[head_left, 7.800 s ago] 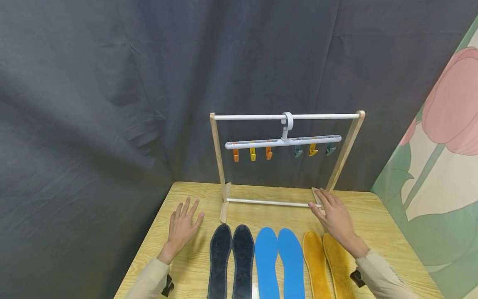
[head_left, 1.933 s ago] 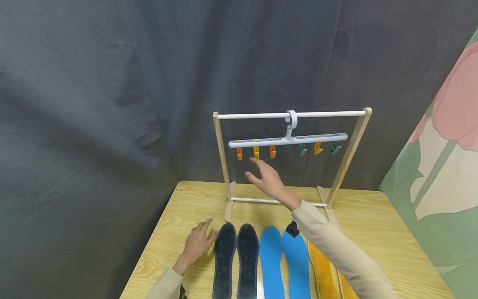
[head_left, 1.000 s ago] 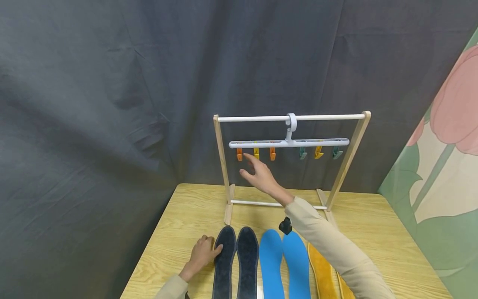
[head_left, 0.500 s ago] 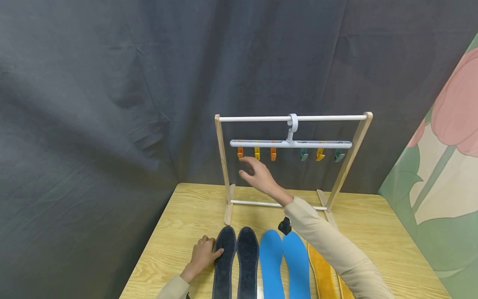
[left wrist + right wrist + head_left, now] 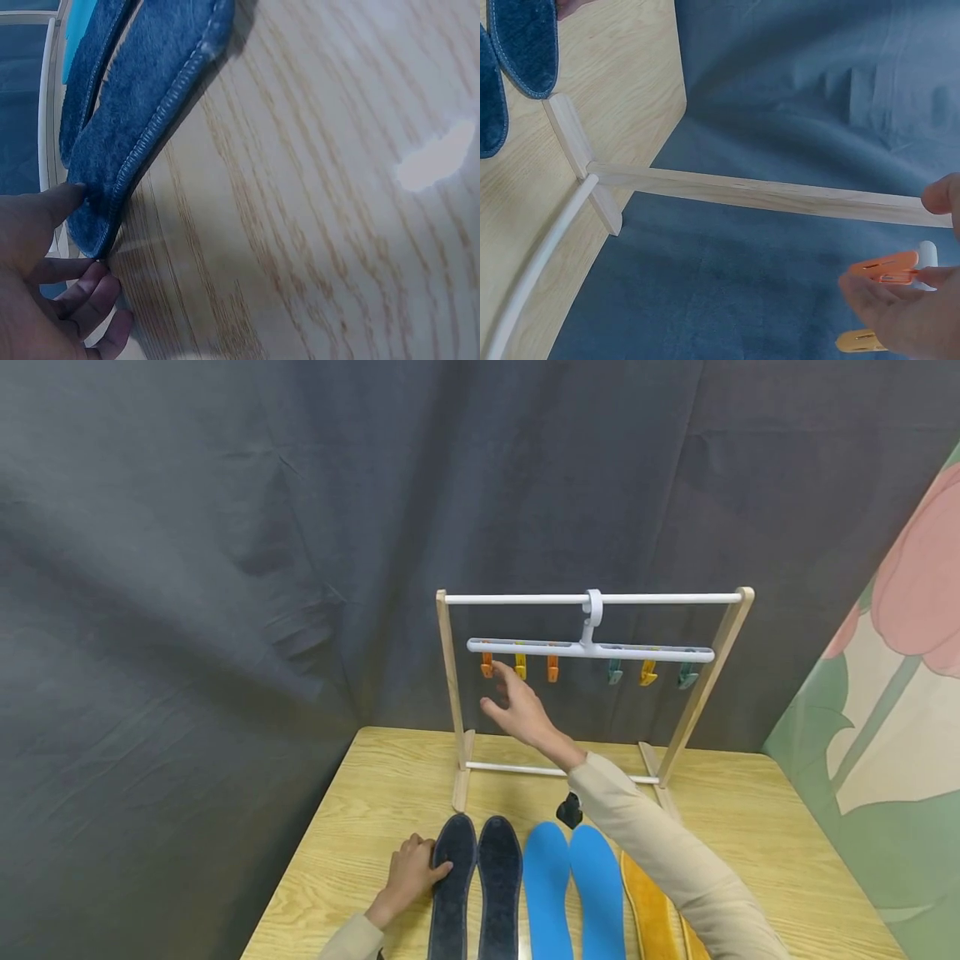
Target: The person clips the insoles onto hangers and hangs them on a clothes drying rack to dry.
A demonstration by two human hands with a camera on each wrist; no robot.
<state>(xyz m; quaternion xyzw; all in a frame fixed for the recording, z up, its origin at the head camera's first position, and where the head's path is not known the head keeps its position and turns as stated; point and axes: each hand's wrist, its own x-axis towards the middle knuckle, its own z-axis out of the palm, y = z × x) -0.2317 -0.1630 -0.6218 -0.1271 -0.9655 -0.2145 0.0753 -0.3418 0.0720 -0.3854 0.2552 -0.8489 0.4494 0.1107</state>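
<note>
My left hand (image 5: 408,870) is at the outer edge of a dark fuzzy insole (image 5: 452,897). Its thumb lies on top of the pile while the curled fingers meet the rim, pinching it, as the left wrist view shows. The insole rests flat on the table. Raised under the white hanger (image 5: 588,649), my right hand (image 5: 521,710) reaches the leftmost orange clothespin (image 5: 889,268). Its fingers touch the clip in the right wrist view; the thumb stays apart from it. A yellow clothespin (image 5: 521,666) hangs beside the hand.
The hanger hooks over a wooden rack's top white rod (image 5: 667,598). Further clips hang along it. A second dark insole (image 5: 499,893), two blue insoles (image 5: 547,885) and orange insoles (image 5: 645,902) lie in a row, partly under my right forearm. A grey curtain (image 5: 225,568) stands behind.
My right hand has risen from the table on the right to the leftmost clip. The left hand has come to the dark insole's edge and now pinches it.
</note>
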